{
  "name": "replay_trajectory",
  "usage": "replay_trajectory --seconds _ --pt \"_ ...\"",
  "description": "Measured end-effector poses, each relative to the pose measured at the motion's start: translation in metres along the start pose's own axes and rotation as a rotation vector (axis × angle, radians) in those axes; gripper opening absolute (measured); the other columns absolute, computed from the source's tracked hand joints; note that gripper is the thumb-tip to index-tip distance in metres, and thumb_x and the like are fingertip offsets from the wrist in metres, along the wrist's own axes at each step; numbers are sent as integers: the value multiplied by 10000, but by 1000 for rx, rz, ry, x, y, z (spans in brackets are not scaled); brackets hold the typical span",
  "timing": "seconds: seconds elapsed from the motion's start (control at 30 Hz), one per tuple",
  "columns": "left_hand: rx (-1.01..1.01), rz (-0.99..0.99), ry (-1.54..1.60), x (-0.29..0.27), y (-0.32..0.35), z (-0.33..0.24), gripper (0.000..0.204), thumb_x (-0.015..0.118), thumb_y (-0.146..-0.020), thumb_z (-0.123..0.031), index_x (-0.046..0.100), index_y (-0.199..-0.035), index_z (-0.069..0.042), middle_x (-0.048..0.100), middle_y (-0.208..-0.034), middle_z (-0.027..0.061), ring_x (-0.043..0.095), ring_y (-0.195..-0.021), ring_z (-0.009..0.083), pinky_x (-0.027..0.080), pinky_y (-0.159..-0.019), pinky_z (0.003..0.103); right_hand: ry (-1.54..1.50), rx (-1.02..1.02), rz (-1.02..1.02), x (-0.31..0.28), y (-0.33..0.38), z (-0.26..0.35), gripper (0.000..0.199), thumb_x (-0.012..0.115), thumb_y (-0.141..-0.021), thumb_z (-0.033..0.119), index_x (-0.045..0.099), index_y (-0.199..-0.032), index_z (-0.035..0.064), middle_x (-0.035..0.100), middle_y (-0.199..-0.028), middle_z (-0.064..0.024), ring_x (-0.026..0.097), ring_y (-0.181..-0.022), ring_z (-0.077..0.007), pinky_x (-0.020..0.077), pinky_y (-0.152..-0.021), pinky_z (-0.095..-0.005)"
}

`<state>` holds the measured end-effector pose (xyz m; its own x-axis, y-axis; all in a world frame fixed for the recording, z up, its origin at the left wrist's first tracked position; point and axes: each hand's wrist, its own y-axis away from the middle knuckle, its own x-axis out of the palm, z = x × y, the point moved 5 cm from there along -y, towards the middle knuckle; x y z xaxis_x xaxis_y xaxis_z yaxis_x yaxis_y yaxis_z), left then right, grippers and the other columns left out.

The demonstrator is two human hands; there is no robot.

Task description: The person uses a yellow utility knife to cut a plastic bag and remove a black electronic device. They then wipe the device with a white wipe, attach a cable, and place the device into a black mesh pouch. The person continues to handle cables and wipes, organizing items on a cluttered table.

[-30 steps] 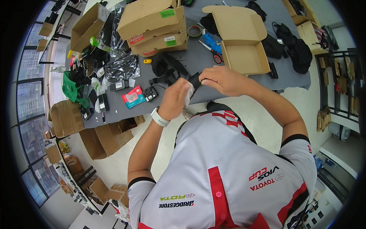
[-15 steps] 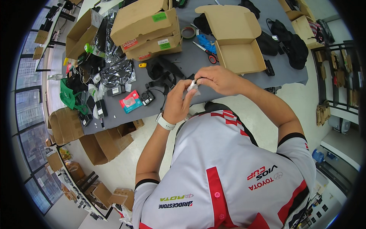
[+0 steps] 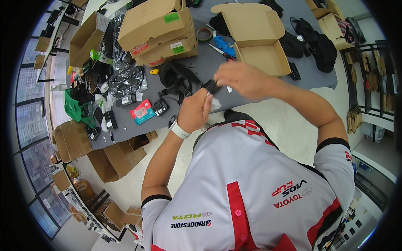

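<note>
My right hand (image 3: pixel 242 79) grips a small black device (image 3: pixel 211 86) above the near edge of the grey table (image 3: pixel 209 62). Just below it, my left hand (image 3: pixel 194 111), with a white band on the wrist, pinches a white wipe or plastic piece (image 3: pixel 215 103) against the device. Both hands meet in front of my chest. On the table just beyond them lies a tangle of black straps (image 3: pixel 178 80).
An open cardboard box (image 3: pixel 257 39) stands to the right, closed stacked boxes (image 3: pixel 157 31) to the left. Scissors (image 3: pixel 222 52), a tape roll (image 3: pixel 204 34), a blue glove (image 3: pixel 219 42), silver bags (image 3: pixel 127 81), a red packet (image 3: pixel 142 111) and black bags (image 3: pixel 316 44) lie around. Cardboard boxes (image 3: pixel 104 161) sit on the floor.
My hands have stayed together on the black device; the left hand has shifted slightly lower with the white piece. The view has tilted a little.
</note>
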<state>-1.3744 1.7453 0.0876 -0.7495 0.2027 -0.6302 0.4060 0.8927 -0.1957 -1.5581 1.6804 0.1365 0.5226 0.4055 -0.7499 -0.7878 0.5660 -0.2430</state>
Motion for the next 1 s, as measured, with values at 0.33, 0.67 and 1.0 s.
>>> replay_trajectory --seconds 0.33,0.67,1.0 --pt "7 15 37 -28 55 10 218 601 -1001 -83 493 -827 -10 496 -721 182 532 -619 412 415 -555 461 200 211 -150 -129 14 -67 214 584 -1079 197 658 -1161 14 673 -1050 -99 637 -1008 -265 487 -936 -337" --pt "-145 120 192 -63 73 42 321 500 -1127 -193 502 -870 0 427 -743 96 440 -657 216 376 -616 359 254 326 336 -92 64 -98 371 663 -1028 320 649 -1263 33 677 -1217 -137 608 -1201 -311 461 -1076 -442" --pt "-268 170 420 -30 58 40 306 526 -1121 -248 572 -936 -9 507 -767 160 501 -671 315 441 -650 393 -273 139 233 92 -22 23 181 583 -1041 176 630 -1134 28 678 -1045 -186 666 -1004 -395 526 -860 -475"
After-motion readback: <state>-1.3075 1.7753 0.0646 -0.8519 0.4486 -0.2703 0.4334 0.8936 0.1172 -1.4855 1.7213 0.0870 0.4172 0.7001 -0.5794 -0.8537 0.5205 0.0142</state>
